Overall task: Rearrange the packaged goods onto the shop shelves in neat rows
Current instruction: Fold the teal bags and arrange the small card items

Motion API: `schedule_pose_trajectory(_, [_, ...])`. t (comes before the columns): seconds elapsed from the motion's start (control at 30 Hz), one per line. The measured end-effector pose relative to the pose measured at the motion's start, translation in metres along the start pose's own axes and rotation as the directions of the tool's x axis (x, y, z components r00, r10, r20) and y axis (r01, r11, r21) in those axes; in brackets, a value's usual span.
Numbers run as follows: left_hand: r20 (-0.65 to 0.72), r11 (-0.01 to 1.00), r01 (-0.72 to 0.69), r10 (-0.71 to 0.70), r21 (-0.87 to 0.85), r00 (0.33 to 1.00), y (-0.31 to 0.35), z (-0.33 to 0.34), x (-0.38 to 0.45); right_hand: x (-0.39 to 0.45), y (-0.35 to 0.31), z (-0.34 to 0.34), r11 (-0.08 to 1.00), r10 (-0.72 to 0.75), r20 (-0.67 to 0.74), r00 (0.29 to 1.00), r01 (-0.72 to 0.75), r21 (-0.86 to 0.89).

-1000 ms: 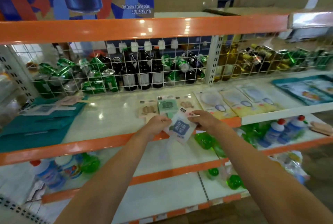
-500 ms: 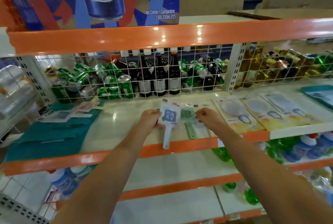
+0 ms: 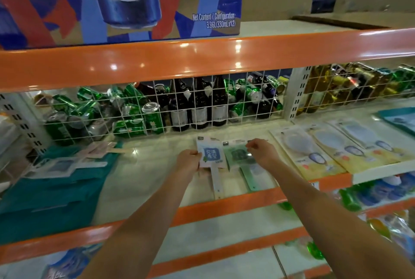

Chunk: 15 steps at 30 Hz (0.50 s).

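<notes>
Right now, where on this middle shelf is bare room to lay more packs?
Bare shelf lies between the teal bags and the blue-label pack held by the left hand. Rightward it is crowded: green pack, right hand, yellow packs.

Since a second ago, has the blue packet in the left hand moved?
Yes. The blue packet has gone from above the shelf's orange front edge inward, and now lies beside the green packet.
</notes>
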<state>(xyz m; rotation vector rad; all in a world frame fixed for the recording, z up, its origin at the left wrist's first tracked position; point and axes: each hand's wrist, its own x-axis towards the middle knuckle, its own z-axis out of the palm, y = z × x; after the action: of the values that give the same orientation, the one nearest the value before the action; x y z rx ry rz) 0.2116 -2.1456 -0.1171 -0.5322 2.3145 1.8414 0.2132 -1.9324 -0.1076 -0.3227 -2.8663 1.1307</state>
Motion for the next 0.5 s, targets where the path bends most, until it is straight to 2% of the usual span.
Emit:
schedule_pose_trajectory(0.17, [-0.034, 0.982, -0.055, 0.062, 0.179, 0.997, -0.006, 0.000, -0.004, -0.003, -0.003, 0.005, 0.991, -0.044, 0.013, 0.999, 0.045, -0.126])
schedule_pose_trajectory(0.3, [-0.030, 0.871, -0.126, 0.160, 0.474, 0.987, -0.005, -0.002, -0.011, -0.009, -0.007, 0.007, 0.962, -0.107, 0.035, 0.994, 0.113, -0.248])
schedule_pose_trajectory(0.5, [-0.016, 0.751, -0.167, 0.230, 0.639, 0.973, -0.011, 0.001, -0.015, -0.016, -0.008, 0.012, 0.945, -0.157, 0.073, 0.985, 0.171, -0.280])
